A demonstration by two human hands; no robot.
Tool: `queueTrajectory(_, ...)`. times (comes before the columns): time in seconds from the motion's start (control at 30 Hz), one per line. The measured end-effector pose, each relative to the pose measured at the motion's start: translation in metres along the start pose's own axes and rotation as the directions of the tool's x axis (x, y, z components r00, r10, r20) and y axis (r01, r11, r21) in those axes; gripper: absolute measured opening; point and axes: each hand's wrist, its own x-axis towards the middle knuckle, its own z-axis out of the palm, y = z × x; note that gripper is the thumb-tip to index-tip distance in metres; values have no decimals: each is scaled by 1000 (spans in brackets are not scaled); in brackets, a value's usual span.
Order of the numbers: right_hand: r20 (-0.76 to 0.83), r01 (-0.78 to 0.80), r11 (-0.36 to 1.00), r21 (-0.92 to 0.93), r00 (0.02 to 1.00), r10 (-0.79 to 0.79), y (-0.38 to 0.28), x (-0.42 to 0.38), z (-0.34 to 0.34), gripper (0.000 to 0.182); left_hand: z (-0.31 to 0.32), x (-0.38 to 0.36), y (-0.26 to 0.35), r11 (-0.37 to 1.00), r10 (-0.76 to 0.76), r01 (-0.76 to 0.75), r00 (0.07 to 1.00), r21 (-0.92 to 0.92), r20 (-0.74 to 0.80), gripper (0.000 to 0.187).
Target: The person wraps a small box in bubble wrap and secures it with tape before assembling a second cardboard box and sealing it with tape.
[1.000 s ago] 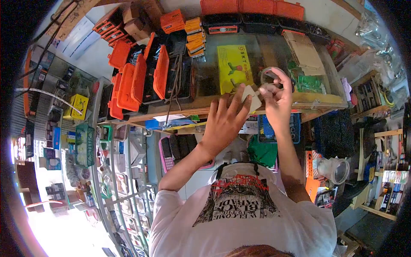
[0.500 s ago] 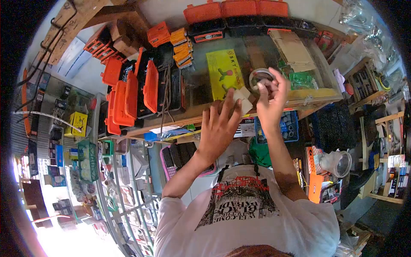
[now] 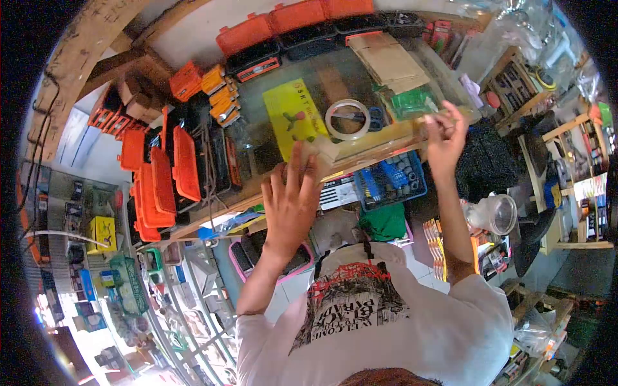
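Observation:
My left hand (image 3: 291,204) is at the counter's front edge, its fingertips on a small pale box (image 3: 326,149) and partly covering it. My right hand (image 3: 445,138) is raised at the counter's right front, thumb and fingers bent together; what they hold is too small to make out. A white tape roll (image 3: 347,119) lies on the glass top between my hands. Beyond my left fingertips, a yellow SKT box (image 3: 291,109) lies flat on the glass.
Orange-lidded cases (image 3: 154,186) stand at the counter's left, beside orange and yellow small boxes (image 3: 222,96). Flat brown cardboard (image 3: 389,61) and a green packet (image 3: 414,101) are at the right. Below the edge are a blue basket (image 3: 393,183) and a pink-rimmed basket (image 3: 277,254).
The view has shifted, so the counter appears further left. My right hand has moved right, away from the tape roll, which now shows fully. My left hand stays at the pale box.

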Motion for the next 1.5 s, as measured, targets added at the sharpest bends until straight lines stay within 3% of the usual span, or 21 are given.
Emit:
queueTrajectory(0.07, -48, 181, 974, -136, 981, -189, 10, 18, -26, 40, 2, 0, -1, 1000, 12, -12, 1000, 0, -24, 50)
queueTrajectory(0.1, -65, 161, 976, -144, 983, -172, 10, 22, -34, 36, -1, -1, 0, 1000, -6, 6, 1000, -1, 26, 53)
queueTrajectory(0.23, 34, 378, 829, -412, 915, -401, 22, 27, -43, 36, 3, 0, -1, 1000, -5, 5, 1000, 4, 15, 56)
queueTrajectory(0.33, 324, 467, 693, -550, 884, -338, 29, 15, -40, 39, 0, 1, -1, 1000, 10, -10, 1000, 8, 16, 56)
queueTrajectory(0.37, 404, 485, 742, -463, 860, -310, 29, 10, -36, 39, -2, 1, -1, 1000, 13, -13, 1000, 19, 14, 55)
queueTrajectory(0.47, 354, 263, 859, -440, 929, -103, 5, 5, -31, 40, 0, 1, -1, 1000, 2, -2, 1000, 19, 15, 55)
queueTrajectory(0.6, 431, 381, 807, -451, 885, -176, -5, 8, -35, 42, -2, 2, -1, 1000, -17, 17, 998, 2, 57, 54)
queueTrajectory(0.7, 226, 54, 996, -70, 973, -37, 3, 4, -37, 45, -2, 2, 0, 1000, -12, 11, 999, 23, 49, 52)
queueTrajectory(0.83, 104, -15, 991, 132, 995, 2, -7, 20, -42, 48, 0, 4, -3, 1000, 4, -4, 1000, -2, 31, 53)
queueTrajectory(0.93, 100, -218, 966, 141, 973, 205, -31, 27, -45, 51, -5, 7, -2, 1000, -10, 11, 999, -5, 44, 53)
queueTrajectory(0.97, 151, -303, 908, 290, 951, 270, -44, 25, -38, 51, -4, 8, -2, 1000, -15, 15, 999, -5, 34, 53)
queueTrajectory(1.03, 402, -485, 787, 382, 854, 331, -68, 20, -25, 50, -5, 9, -1, 999, -19, 18, 999, 28, 27, 51)
queueTrajectory(1.13, 709, -726, 566, 390, 629, 319, -74, 10, -1, 50, -6, 8, -6, 995, 75, -78, 996, 57, 56, 50)
queueTrajectory(1.23, 824, -855, 443, 271, 444, 353, -87, 2, 29, 55, -8, 8, -8, 996, 72, -79, 986, 41, 152, 54)
queueTrajectory(1.3, 895, -917, 336, 216, 323, 306, -93, 2, 42, 54, -9, 12, -8, 998, 59, -59, 995, -2, 78, 51)
queueTrajectory(1.5, 933, -968, 174, 179, 223, 282, -92, 6, 59, 46, -11, 12, -6, 999, -9, 10, 999, -38, 38, 54)
